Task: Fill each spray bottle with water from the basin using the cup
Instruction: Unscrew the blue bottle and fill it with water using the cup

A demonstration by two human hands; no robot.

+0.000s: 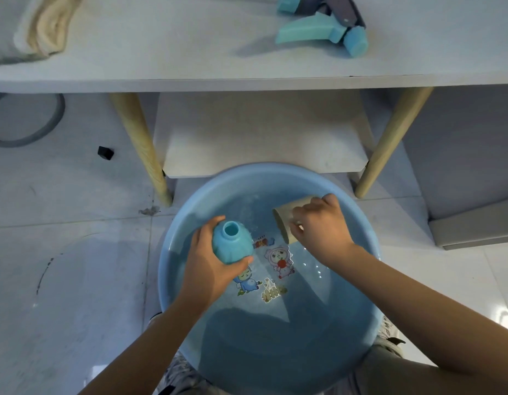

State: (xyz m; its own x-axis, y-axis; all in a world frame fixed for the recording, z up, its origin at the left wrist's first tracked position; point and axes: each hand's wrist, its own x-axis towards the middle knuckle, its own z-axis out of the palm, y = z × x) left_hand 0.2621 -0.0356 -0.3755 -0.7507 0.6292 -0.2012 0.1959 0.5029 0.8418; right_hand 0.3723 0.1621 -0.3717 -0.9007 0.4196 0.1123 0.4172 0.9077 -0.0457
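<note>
On the pale tiled floor (76,238), right by a low white table with wooden legs (190,67), sits a big round light-blue plastic basin (173,252) with water and cartoon pictures inside. The left hand (210,260) is wrapped around a small blue plastic bottle with its open top facing up (232,243), held over the basin, and the right hand (321,226) grips a tan paper cup (287,216) tipped on its side just next to the bottle. Up on the table lie a blue spray top (324,29) and a folded cream towel (44,27).
</note>
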